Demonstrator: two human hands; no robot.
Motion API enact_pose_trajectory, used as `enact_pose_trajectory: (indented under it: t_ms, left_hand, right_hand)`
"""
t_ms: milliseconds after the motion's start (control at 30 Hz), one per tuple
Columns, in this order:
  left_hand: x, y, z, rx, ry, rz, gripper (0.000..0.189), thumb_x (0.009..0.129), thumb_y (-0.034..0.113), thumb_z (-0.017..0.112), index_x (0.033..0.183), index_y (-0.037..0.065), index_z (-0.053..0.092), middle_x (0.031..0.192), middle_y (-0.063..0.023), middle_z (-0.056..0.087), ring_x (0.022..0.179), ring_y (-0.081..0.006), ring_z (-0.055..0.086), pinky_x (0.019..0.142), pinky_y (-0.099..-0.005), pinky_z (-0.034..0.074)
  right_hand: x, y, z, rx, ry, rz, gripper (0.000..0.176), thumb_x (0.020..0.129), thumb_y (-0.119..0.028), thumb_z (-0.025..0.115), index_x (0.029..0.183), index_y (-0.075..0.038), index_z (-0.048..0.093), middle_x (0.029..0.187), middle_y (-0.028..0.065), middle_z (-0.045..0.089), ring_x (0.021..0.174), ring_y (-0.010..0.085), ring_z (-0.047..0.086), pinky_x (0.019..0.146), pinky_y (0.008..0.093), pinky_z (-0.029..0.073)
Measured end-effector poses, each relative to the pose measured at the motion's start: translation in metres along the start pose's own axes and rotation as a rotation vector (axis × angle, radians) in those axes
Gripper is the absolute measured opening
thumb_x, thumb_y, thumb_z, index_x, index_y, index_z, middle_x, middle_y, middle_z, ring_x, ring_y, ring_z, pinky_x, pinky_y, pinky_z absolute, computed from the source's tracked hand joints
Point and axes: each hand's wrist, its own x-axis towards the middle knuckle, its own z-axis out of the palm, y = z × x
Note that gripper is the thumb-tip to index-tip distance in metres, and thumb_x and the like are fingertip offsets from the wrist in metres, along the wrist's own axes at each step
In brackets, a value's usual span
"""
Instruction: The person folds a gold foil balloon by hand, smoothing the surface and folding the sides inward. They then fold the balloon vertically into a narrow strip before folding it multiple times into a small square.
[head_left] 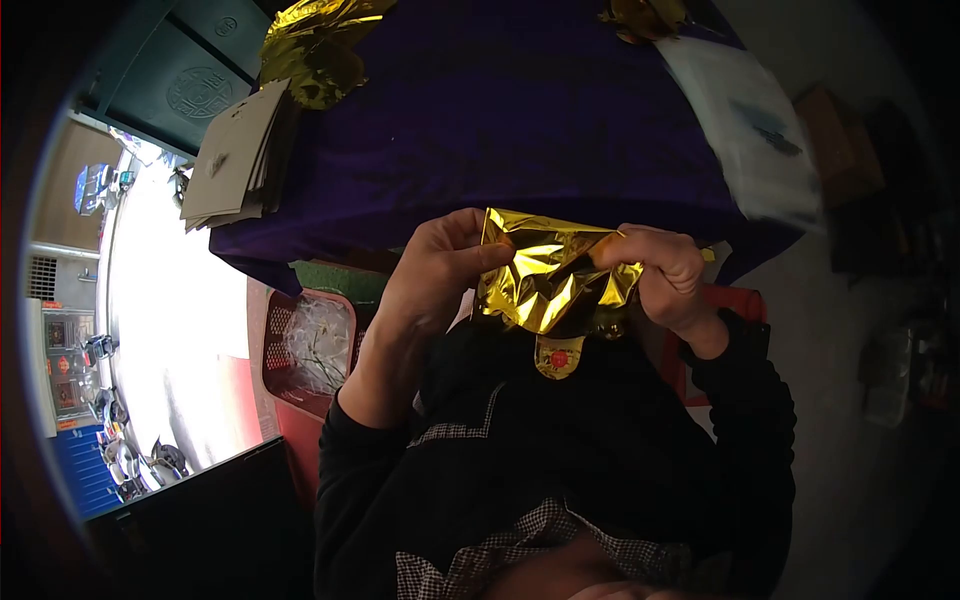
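Note:
A crinkled sheet of shiny gold foil (545, 275) is stretched between my hands, just in front of the table's near edge. My left hand (445, 262) pinches its left side, thumb on top. On the right side, my right hand (660, 272) grips the foil with curled fingers. Below the foil hangs a small gold tab with a red mark (559, 358), close to my dark clothing. What lies behind the foil is hidden.
A purple cloth (500, 110) covers the table. Gold foil pieces (315, 60) and a stack of cards (238, 155) lie at its left, a clear plastic bag (740, 130) at its right. A red basket (275, 340) holding clear plastic stands below left.

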Motion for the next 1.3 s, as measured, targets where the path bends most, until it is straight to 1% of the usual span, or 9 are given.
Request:
enact_pose_trajectory:
  t_ms: [133, 267, 433, 533, 833, 1000, 1133, 1233, 1300]
  left_hand:
    - [0.003, 0.000, -0.002, -0.124, -0.058, 0.016, 0.014, 0.092, -0.004, 0.065, 0.106, -0.004, 0.064, 0.090, -0.0087, 0.072, 0.075, -0.0126, 0.069, 0.072, -0.0247, 0.055]
    - [0.004, 0.004, -0.007, -0.184, -0.152, 0.036, 0.012, 0.092, -0.005, 0.066, 0.104, -0.003, 0.064, 0.086, -0.0090, 0.072, 0.071, -0.0122, 0.068, 0.068, -0.0241, 0.055]
    - [0.005, 0.008, 0.000, -0.141, -0.090, 0.082, 0.011, 0.092, -0.005, 0.066, 0.102, -0.003, 0.064, 0.088, -0.0097, 0.072, 0.074, -0.0118, 0.069, 0.070, -0.0245, 0.056]
    - [0.003, 0.011, 0.004, -0.113, -0.055, 0.102, 0.011, 0.092, -0.006, 0.066, 0.103, -0.004, 0.064, 0.089, -0.0102, 0.073, 0.075, -0.0123, 0.069, 0.072, -0.0255, 0.056]
    - [0.013, 0.049, 0.001, -0.101, -0.065, 0.188, 0.010, 0.093, -0.004, 0.066, 0.103, -0.004, 0.065, 0.094, -0.0113, 0.073, 0.081, -0.0135, 0.070, 0.076, -0.0259, 0.057]
    - [0.026, 0.092, 0.008, 0.108, 0.135, 0.545, 0.010, 0.094, -0.002, 0.065, 0.103, -0.004, 0.065, 0.093, -0.0063, 0.073, 0.080, -0.0084, 0.067, 0.074, -0.0231, 0.054]
    - [0.041, 0.113, 0.019, 0.372, 0.517, 0.956, 0.010, 0.093, -0.001, 0.066, 0.103, -0.001, 0.065, 0.085, -0.0046, 0.074, 0.074, -0.0069, 0.067, 0.065, -0.0200, 0.050]
    - [0.055, 0.122, 0.026, 1.061, 0.782, 1.467, 0.022, 0.084, -0.008, 0.067, 0.105, 0.001, 0.068, 0.087, -0.0141, 0.072, 0.076, -0.0241, 0.073, 0.069, -0.0322, 0.057]
    - [0.071, 0.122, 0.031, 1.214, 0.638, 1.726, 0.034, 0.075, -0.010, 0.068, 0.106, 0.001, 0.068, 0.101, -0.0156, 0.073, 0.093, -0.0327, 0.073, 0.080, -0.0383, 0.059]
  right_hand:
    - [-0.003, -0.015, -0.007, 0.102, -0.010, 0.251, 0.064, 0.088, 0.014, 0.040, 0.151, 0.003, 0.043, 0.099, 0.0115, 0.076, 0.074, 0.0105, 0.066, 0.070, 0.0229, 0.053]
    - [-0.002, -0.012, -0.026, 0.610, -0.054, 0.548, 0.066, 0.095, -0.004, 0.037, 0.157, 0.008, 0.022, 0.115, 0.0194, 0.072, 0.092, 0.0159, 0.070, 0.079, 0.0246, 0.054]
    - [0.025, -0.028, -0.034, 0.265, -0.197, 0.618, 0.040, 0.103, -0.024, 0.050, 0.115, 0.010, 0.068, 0.094, 0.0111, 0.074, 0.079, 0.0107, 0.066, 0.070, 0.0232, 0.051]
    - [0.030, -0.026, -0.037, 0.260, -0.281, 0.709, 0.032, 0.103, -0.023, 0.058, 0.094, 0.004, 0.074, 0.068, -0.0028, 0.061, 0.065, 0.0046, 0.052, 0.060, 0.0237, 0.042]
    - [0.083, -0.034, -0.039, 0.161, -0.223, 0.569, 0.028, 0.104, -0.019, 0.062, 0.103, 0.006, 0.074, 0.076, 0.0008, 0.069, 0.069, 0.0054, 0.058, 0.064, 0.0232, 0.049]
    - [0.128, -0.028, -0.053, -0.103, -0.077, 0.455, 0.050, 0.103, -0.027, 0.063, 0.141, 0.004, 0.054, 0.132, 0.0132, 0.063, 0.110, 0.0144, 0.062, 0.095, 0.0304, 0.052]
    - [0.144, -0.028, -0.059, -0.550, 0.188, 0.127, 0.037, 0.106, -0.024, 0.056, 0.131, 0.002, 0.061, 0.126, 0.0131, 0.064, 0.101, 0.0144, 0.063, 0.090, 0.0286, 0.052]
    - [0.145, -0.024, -0.045, 0.116, 0.031, 0.313, 0.051, 0.107, -0.042, 0.052, 0.131, 0.002, 0.059, 0.126, 0.0151, 0.065, 0.105, 0.0209, 0.066, 0.090, 0.0326, 0.053]
    - [0.146, -0.016, -0.027, 0.623, 0.007, 0.481, 0.077, 0.104, -0.061, 0.042, 0.137, 0.008, 0.050, 0.125, 0.0164, 0.066, 0.112, 0.0245, 0.066, 0.098, 0.0364, 0.051]
